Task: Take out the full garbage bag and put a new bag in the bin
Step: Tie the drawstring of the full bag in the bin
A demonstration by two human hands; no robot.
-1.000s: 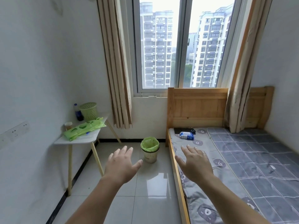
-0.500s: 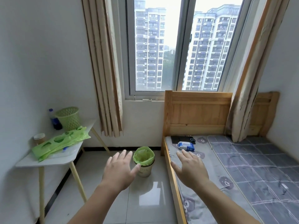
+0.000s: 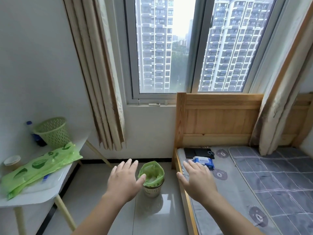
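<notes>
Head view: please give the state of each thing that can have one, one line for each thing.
bin: upright on the floor, lined.
green bag: in the bin, mouth open, not yet lifted.
left hand: open, empty, held out near the bin.
right hand: open, empty, held out above the bed edge.
green plastic bags: lying flat on the side table.
green basket: upright on the table.
window: appears closed.
curtains: drawn aside.

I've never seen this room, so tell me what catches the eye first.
Two open hands, left hand and right hand, reach toward a small bin on the floor, lined with a green bag. Bright green plastic bags lie on the white side table at left.
</notes>
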